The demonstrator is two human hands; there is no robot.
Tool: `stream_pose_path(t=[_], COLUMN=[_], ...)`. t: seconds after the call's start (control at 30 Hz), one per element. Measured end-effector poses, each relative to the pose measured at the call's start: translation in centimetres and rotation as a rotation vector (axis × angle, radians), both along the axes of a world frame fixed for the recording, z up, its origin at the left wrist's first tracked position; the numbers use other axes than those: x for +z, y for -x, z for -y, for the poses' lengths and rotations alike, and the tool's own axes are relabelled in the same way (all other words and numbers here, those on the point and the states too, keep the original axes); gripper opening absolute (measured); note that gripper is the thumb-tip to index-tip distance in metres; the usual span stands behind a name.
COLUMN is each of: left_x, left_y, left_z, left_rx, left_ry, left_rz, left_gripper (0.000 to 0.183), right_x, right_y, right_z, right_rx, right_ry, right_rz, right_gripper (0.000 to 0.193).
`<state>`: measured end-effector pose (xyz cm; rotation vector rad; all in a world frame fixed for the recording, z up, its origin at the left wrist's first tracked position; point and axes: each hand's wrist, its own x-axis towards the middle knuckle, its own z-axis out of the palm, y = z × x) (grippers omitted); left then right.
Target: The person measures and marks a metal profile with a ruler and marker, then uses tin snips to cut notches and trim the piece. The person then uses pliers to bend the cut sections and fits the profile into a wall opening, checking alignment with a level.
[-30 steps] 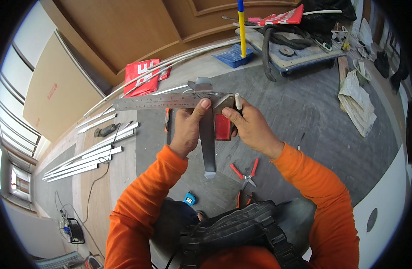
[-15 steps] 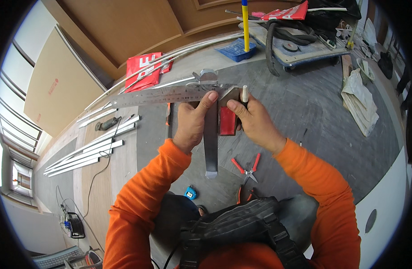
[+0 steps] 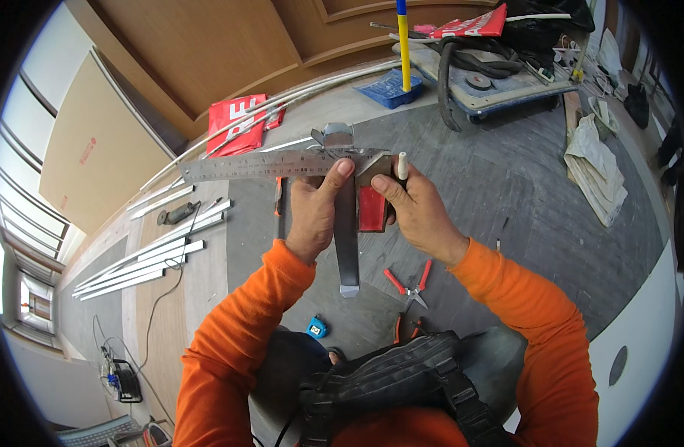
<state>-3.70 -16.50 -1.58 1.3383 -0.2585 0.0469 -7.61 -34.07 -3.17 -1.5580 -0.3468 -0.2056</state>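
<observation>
My left hand is closed round a narrow grey metal channel, which points toward me and has a bent far end. Its thumb presses on the steel blade of a try square, which lies across the channel and reaches out to the left. My right hand grips the stock of the square, which has a red face, with the thumb at its upper corner. A pen with a white end sticks up between the right hand's thumb and fingers. The fingers beneath both tools are mostly hidden.
On the floor before me lie red-handled snips, another tool with orange-red handles and a blue tape measure. To the left are several metal strips, an angle grinder and a cable. A loaded trolley stands far right.
Both hands, with the square and channel, have shifted slightly left and a little nearer to me. The grips look the same.
</observation>
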Motion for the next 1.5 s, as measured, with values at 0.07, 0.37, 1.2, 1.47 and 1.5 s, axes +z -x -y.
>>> stream_pose_path(t=[0.07,0.37,1.2,1.47,1.5], left_x=[-0.1,0.2,0.0,0.4,0.5], left_y=[-0.1,-0.1,-1.4,-1.1,-1.0], left_z=[-0.2,-0.3,-0.7,-0.4,-0.4], left_rx=[0.002,-0.054,0.052,-0.067,-0.067], left_ry=[-0.031,-0.058,-0.297,-0.33,-0.353], left_rz=[-0.006,0.02,0.211,0.05,0.049], left_gripper=[0.05,0.038,0.034,0.031,0.03], right_x=[-0.1,0.0,2.7,4.7,4.6], right_y=[-0.1,0.1,-0.9,-0.5,-0.6], right_z=[0.1,0.1,5.8,4.0,4.1], right_rx=[-0.002,0.026,-0.284,-0.198,-0.188], right_ry=[0.005,-0.081,-0.113,0.369,0.376], right_rz=[0.011,-0.098,0.322,0.574,0.573], right_gripper=[0.035,0.035,0.037,0.023,0.024])
